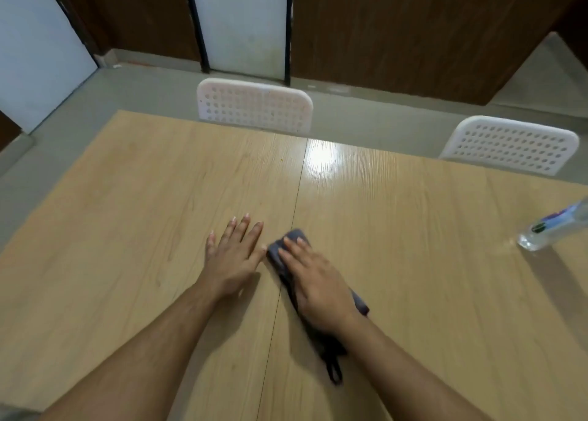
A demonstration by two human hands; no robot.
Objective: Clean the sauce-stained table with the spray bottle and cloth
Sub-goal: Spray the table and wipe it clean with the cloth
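Pale wood-grain laminate covers the table [413, 261] in front of me, with a thin seam [286, 261] running from the far edge toward my body between my two hands. My right hand [318, 287] lies flat on the cloth [280, 255], fingers stretched forward and pressing it onto the surface just right of the seam; I am not gripping it, only holding it down with an open palm. The cloth is dark grey, bunched and elongated: one end pokes out past my fingertips, a corner shows beside my wrist, and a darker tail with a small loop trails back under my forearm toward me. My left hand [234, 255] rests on the bare tabletop just left of the seam, palm down, fingers spread and empty, its thumb almost touching the near edge of the cloth. The bottle [553, 226] is far off to my right at the picture's edge, clear plastic with a dark label, cut off by the frame so I cannot see its top. A few tiny orange specks [282, 159] sit on the wood well beyond my hands, near a bright patch of glare. Two white perforated chairs [254, 105] [509, 145] stand against the far side of the table.
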